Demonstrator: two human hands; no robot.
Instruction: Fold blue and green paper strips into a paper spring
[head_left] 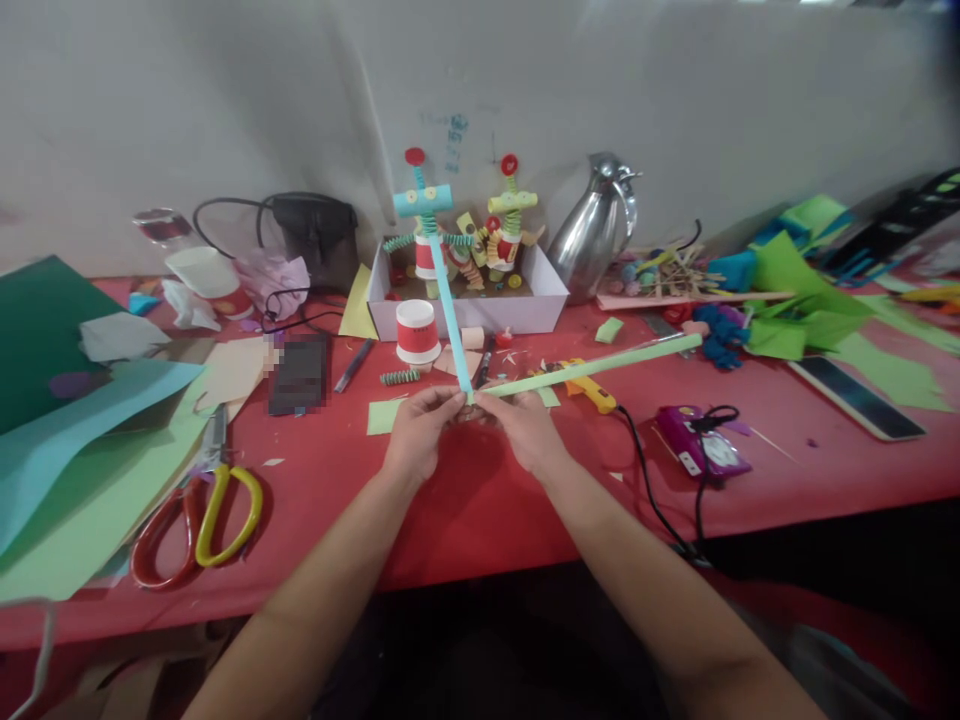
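My left hand (pixel 417 430) and my right hand (pixel 523 428) meet over the red table (pixel 465 500), fingers pinched together where two long paper strips join. A blue strip (pixel 450 305) rises from that joint toward the back. A light green strip (pixel 592 366) runs from it to the right, over a yellow glue gun (pixel 592 390). Both hands pinch the joined ends.
A white box (pixel 540 300) of paper figures and a red-and-white cup (pixel 417 331) stand behind my hands. Scissors (pixel 199 515) and coloured paper sheets (pixel 82 450) lie left. A dark phone (pixel 298 375), a steel jug (pixel 600 225), a purple device (pixel 701 440) with cable and green scraps (pixel 810 310) lie around.
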